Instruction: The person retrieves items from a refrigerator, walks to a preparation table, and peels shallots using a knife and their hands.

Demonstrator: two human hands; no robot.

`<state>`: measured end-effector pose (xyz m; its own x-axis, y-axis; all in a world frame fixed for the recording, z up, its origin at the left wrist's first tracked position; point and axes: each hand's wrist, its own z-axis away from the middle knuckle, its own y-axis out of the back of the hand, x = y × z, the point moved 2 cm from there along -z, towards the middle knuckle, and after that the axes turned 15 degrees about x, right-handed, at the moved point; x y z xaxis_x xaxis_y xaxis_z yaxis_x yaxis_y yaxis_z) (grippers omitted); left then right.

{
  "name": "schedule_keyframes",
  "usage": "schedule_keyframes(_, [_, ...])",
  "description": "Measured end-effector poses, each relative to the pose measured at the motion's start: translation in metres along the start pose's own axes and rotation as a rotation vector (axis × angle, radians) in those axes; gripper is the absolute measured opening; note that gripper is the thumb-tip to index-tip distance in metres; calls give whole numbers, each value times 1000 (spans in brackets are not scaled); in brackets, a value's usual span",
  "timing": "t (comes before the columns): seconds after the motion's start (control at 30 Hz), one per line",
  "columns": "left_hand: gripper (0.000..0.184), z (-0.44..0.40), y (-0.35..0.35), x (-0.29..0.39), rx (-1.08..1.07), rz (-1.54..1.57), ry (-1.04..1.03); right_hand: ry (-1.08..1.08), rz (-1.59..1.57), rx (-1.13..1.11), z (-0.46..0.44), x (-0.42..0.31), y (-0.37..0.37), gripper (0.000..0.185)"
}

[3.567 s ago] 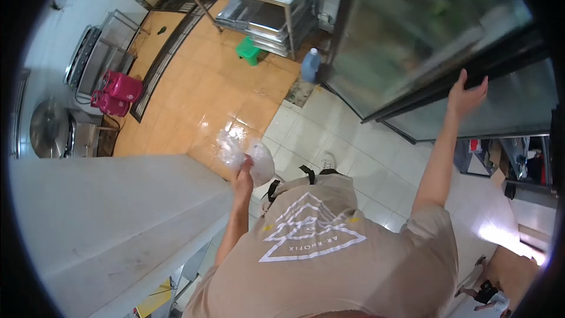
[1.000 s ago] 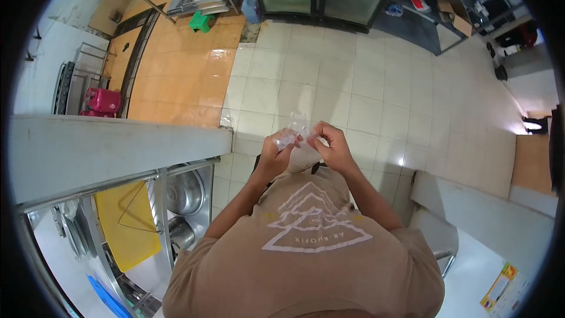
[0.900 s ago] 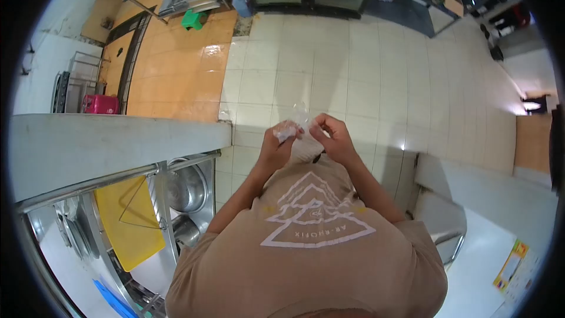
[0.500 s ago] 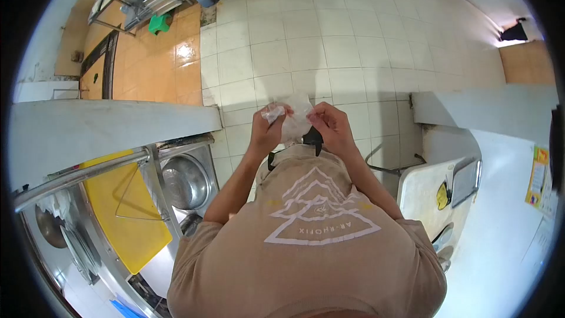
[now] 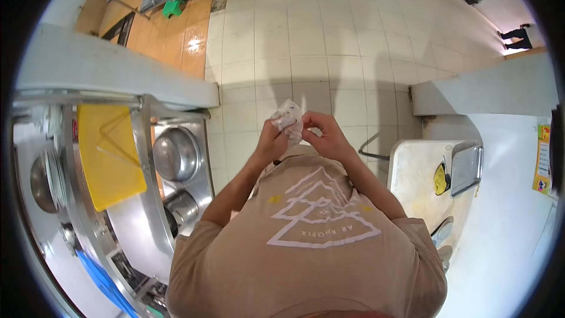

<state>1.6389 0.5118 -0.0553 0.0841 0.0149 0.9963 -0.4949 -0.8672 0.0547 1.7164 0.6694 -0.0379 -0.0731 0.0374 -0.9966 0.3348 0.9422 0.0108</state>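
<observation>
Both hands are together in front of my waist at a crumpled clear plastic bag [image 5: 290, 119]. My left hand [image 5: 275, 140] is wrapped round the bag, which bulges up between thumb and fingers. Close on its right, my right hand [image 5: 323, 135] pinches the bag's edge with thumb and bent fingers. What lies inside the bag is too small to make out.
At left stand a metal rack with a yellow board [image 5: 110, 156], a steel bowl [image 5: 175, 154] and a pot [image 5: 182, 207]. At right, a white table [image 5: 418, 168] bears a metal tray [image 5: 466, 169]. A person's legs [image 5: 517, 39] show far right.
The hands have moved from the glass-door area to the passage between rack and table. My right hand left the door frame and came to the bag, which is now bunched smaller.
</observation>
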Motion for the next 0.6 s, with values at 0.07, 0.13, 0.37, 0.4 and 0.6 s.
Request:
schedule_keyframes(0.07, [13,32,-17,18,57,-39,24,92,20,9,33,-16,11,9])
schedule_keyframes(0.13, [15,60,-33,39,120,-98,46,119,60,28,59,-32,24,7])
schedule_keyframes(0.37, [16,150,-71,146,216,18,-122,20,-390,101,148,-120,43,13])
schedule_keyframes(0.4, [16,164,-76,158,207,101,-166,27,-442,85,163,-136,44,12])
schedule_keyframes(0.6, [18,236,-99,176,121,122,-425,301,-40,384,251,-173,24,9])
